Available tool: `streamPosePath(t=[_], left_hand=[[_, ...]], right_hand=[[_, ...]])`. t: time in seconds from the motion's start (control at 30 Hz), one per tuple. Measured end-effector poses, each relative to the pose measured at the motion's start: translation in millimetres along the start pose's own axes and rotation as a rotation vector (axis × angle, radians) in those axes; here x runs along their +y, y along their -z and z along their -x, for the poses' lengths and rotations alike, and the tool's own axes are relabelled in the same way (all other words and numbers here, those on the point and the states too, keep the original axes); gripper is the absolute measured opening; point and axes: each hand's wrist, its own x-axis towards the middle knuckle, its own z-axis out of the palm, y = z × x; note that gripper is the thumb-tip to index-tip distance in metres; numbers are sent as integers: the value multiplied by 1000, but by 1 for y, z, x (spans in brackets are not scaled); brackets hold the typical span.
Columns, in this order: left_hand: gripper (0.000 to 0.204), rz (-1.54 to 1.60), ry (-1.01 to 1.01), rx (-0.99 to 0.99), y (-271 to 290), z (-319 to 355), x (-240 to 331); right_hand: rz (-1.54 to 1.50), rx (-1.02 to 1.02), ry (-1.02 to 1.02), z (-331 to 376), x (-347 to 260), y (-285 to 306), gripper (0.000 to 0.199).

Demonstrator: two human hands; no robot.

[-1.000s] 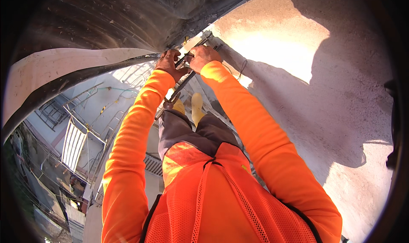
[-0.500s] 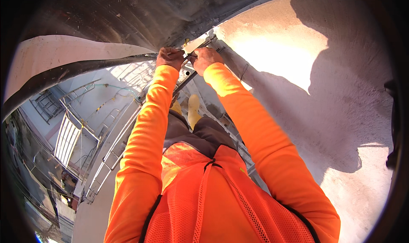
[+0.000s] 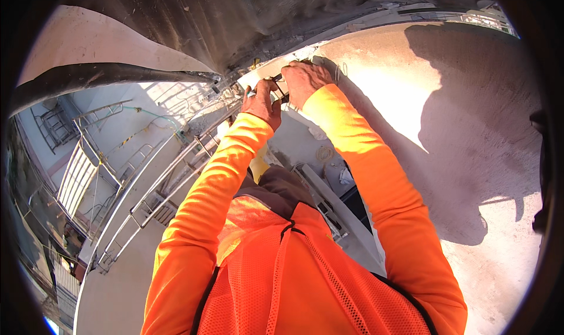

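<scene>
Two hands, left (image 3: 262, 103) and right (image 3: 305, 79), gripping thin dark metal tool (image 3: 279, 88), rough pale concrete wall (image 3: 470, 158) beside.

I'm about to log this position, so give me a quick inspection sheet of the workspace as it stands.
Surface: sunlit pale concrete wall at right, with the person's shadow on it.
Job's things: small dark tool held at the edge where the wall meets the dark overhang.
Clutter: coiled cord and scraps on the ledge below.
Hands: left hand and right hand close together, both closed on the tool.
Cables: green line along the railings.
Surroundings: metal railings and platforms far below.
</scene>
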Motion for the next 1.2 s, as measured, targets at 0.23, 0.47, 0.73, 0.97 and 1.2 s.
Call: streamPosePath(t=[0.23,0.47,0.73,0.97,1.2], left_hand=[[52,-229,-199,-18,-5,5,-14],[35,-48,272,-197,24,-15,6],[15,389,37,610,135,54,-86],[32,204,202,378,123,141,-68],[84,-66,-87,297,111,145,23]], right_hand=[[55,161,13,-42,-18,13,20],[-195,-437,-96,-34,-16,25,35],[-376,453,425,91,-46,6,45],[-437,141,119,59,-112,-124,57],[-609,296,546,112,-115,-6,41]])
